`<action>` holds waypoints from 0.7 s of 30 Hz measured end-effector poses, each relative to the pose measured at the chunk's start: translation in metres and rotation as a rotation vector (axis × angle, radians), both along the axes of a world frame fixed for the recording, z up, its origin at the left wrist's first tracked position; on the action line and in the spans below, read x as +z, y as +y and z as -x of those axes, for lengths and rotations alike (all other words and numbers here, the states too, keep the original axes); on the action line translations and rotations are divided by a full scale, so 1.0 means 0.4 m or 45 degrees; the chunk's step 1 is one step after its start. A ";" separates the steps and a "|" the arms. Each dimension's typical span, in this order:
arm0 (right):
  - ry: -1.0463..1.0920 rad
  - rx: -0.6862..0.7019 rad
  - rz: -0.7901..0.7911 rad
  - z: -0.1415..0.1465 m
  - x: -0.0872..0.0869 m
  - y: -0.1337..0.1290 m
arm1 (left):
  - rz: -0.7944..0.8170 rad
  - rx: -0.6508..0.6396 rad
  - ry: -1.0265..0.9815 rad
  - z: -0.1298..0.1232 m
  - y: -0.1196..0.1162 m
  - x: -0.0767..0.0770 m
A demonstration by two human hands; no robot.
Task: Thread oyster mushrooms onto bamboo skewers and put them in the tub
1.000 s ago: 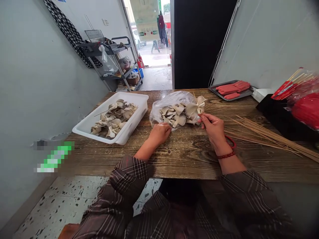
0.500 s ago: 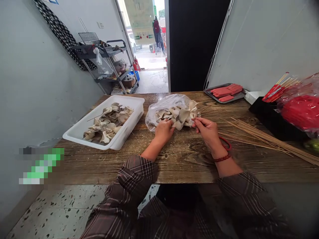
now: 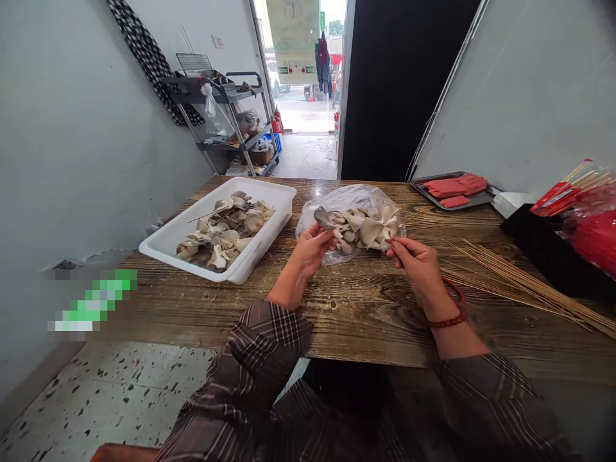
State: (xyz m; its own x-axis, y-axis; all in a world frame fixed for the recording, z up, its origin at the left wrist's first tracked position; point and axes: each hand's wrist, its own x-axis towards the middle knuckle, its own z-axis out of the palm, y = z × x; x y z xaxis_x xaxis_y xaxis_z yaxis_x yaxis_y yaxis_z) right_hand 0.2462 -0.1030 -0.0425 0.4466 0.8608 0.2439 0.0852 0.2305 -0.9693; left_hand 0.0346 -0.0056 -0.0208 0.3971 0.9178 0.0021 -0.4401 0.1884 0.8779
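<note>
A grey-capped oyster mushroom (image 3: 324,217) is pinched between the thumb and fingers of my left hand (image 3: 310,251), raised over the near left side of a clear plastic bag (image 3: 359,194). More pale oyster mushrooms (image 3: 353,220) lie in and on this bag. On its right, my right hand (image 3: 416,262) is closed in a pinch against a frilled mushroom cluster (image 3: 382,226). It seems to grip the end of a thin skewer in that cluster, though the fingers hide most of it. A white plastic tray (image 3: 262,251) on the left holds more mushrooms and a thin stick.
Loose bamboo skewers (image 3: 524,279) lie on the wooden table (image 3: 356,321) to the right. Behind them are a dark tray (image 3: 430,196) of pink-red sticks, a black box (image 3: 534,240) and red packaging (image 3: 597,234). A shelf cart (image 3: 228,96) stands near the doorway.
My left hand has risen from the mushrooms in the bag and now holds one grey-capped mushroom. My right hand keeps its pinch by the cluster. The view has shifted slightly.
</note>
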 end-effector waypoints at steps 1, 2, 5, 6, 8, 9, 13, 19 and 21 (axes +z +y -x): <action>-0.005 0.009 0.007 0.002 -0.001 -0.001 | 0.016 -0.020 -0.033 0.000 -0.002 0.002; -0.012 0.022 0.014 0.004 -0.002 -0.002 | 0.026 -0.033 -0.056 -0.001 -0.004 0.004; -0.069 0.088 0.055 0.007 -0.004 -0.006 | 0.035 -0.023 -0.048 -0.003 -0.009 0.007; -0.096 0.120 0.070 0.009 -0.005 -0.007 | 0.028 -0.012 -0.026 -0.004 -0.011 0.008; -0.148 0.188 0.089 0.011 -0.006 -0.009 | 0.008 0.015 0.016 -0.006 -0.013 0.009; -0.167 0.215 0.093 0.013 -0.006 -0.010 | -0.004 0.031 0.032 -0.008 -0.013 0.010; -0.219 0.245 0.122 0.020 -0.009 -0.010 | -0.057 0.090 0.108 -0.010 -0.013 0.009; -0.238 0.264 0.137 0.022 -0.017 -0.008 | -0.120 0.053 0.253 -0.011 -0.008 -0.004; -0.251 0.268 0.140 0.020 -0.017 -0.009 | -0.128 0.041 0.278 -0.009 -0.007 -0.005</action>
State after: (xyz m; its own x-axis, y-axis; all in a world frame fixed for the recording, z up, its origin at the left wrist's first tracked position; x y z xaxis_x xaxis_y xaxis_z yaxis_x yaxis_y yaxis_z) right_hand 0.2382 -0.1066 -0.0494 0.2088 0.9555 0.2082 0.2359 0.1574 -0.9589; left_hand 0.0383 -0.0083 -0.0229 0.3688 0.9294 0.0116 -0.2424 0.0841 0.9665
